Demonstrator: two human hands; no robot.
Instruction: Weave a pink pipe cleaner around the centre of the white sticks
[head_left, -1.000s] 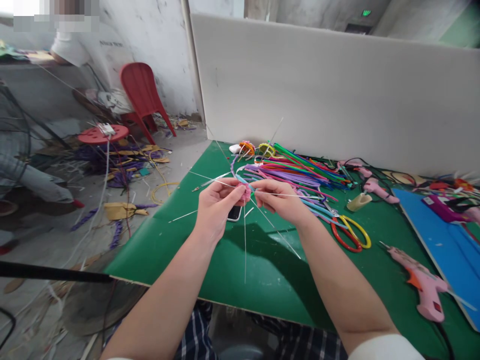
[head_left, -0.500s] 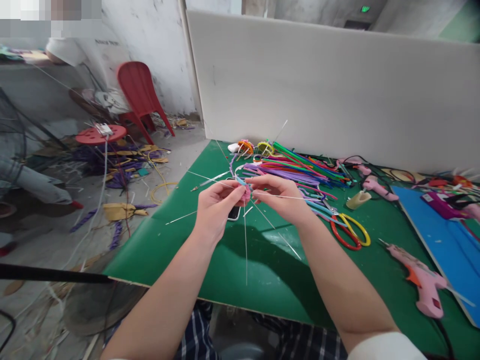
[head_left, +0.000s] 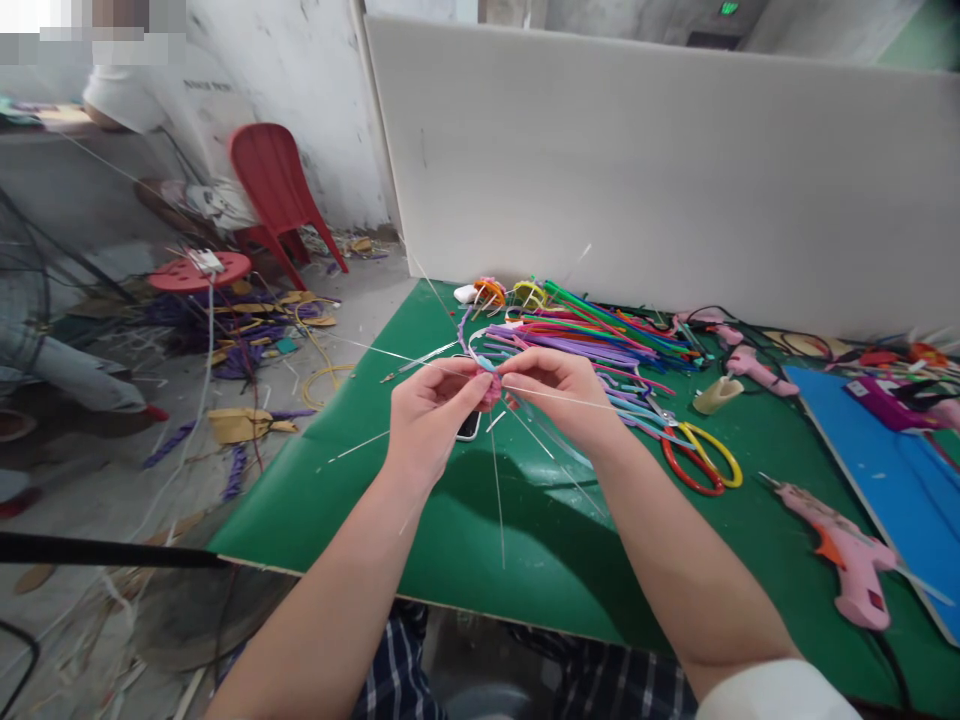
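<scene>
Between my two hands is a small pink woven piece (head_left: 490, 392), with several thin pale wires (head_left: 497, 490) sticking out all round like spokes. My left hand (head_left: 427, 415) pinches its left side between thumb and fingers. My right hand (head_left: 559, 395) is closed at the right edge, where a light-blue strand (head_left: 486, 366) lies along the top. More light blue trails below the right hand; what exactly the right fingertips grip is partly hidden. Under the hands a phone (head_left: 468, 427) lies on the green table (head_left: 352, 480).
Behind the hands lies a bundle of coloured fuzzy stems (head_left: 600, 335). Scissors (head_left: 705, 462) with red and yellow handles lie at right, near a pink glue gun (head_left: 840, 550) and a blue board (head_left: 877, 470). A white panel (head_left: 660, 180) borders the table's back. A red chair (head_left: 274, 185) stands left.
The wires have turned slightly with the woven piece; the front one now points farther right. A light-blue strand now shows below my right hand. Both hands stay nearly in place.
</scene>
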